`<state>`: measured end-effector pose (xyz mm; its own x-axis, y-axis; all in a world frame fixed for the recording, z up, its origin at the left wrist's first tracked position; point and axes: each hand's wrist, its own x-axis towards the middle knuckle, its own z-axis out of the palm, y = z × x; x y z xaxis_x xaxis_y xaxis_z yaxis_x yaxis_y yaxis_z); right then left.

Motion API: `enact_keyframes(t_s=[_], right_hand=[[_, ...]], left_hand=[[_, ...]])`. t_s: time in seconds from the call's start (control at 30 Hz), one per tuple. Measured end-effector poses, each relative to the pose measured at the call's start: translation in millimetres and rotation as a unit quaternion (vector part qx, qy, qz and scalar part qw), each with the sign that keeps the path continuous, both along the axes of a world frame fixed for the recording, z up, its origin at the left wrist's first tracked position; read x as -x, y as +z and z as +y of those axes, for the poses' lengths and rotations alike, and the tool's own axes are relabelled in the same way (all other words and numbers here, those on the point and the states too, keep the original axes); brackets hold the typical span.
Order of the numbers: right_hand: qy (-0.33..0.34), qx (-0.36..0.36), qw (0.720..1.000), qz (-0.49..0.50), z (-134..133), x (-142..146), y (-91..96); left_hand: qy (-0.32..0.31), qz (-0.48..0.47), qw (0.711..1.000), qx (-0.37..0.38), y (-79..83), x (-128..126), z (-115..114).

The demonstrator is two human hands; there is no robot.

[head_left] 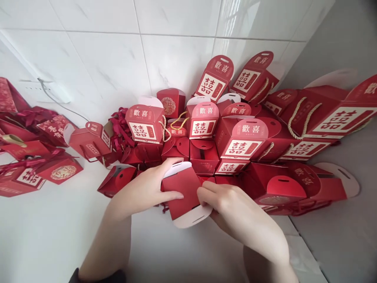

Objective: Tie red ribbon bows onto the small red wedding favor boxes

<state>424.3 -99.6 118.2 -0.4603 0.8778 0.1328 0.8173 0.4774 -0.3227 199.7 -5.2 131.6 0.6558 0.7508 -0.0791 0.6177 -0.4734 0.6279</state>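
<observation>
A red gift box (181,190) with pale, rounded end flaps is held up between my two hands, a plain red face turned toward me. My left hand (160,182) grips it from the left, thumb laid across the red face and fingers behind the upper flap. On the other side, my right hand (216,196) has its curled fingers closed on the box's right edge near the lower flap. The far side of the box and some fingertips are hidden. Just behind it stand more red boxes, among them an open-topped one (204,157).
Stacked red boxes with gold rope handles, such as a large one (332,114), fill the back and right. More boxes (60,169) and dark red ribbons (120,129) lie at left. A cable (63,104) runs from a white wall socket (53,92). Tiled wall (103,59) closes the back.
</observation>
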Motion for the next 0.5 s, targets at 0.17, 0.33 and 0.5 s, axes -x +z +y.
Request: enact_keyframes(t_s=[0.17, 0.33, 0.5], right_hand=[[0.088, 0.105, 0.989, 0.063, 0.5, 3.7, 4.4], [0.052, 0.093, 0.992, 0.062, 7.3, 16.5, 4.6], [0.039, 0.065, 0.997, 0.027, 8.9, 20.6, 2.5]], left_hand=[[-0.018, 0.041, 0.999, 0.031, -8.9, -1.8, 3.3], [-0.068, 0.043, 0.995, 0.062, -3.8, -9.9, 2.8], [-0.081, 0.037, 0.993, 0.072, -0.9, -11.7, 2.6]])
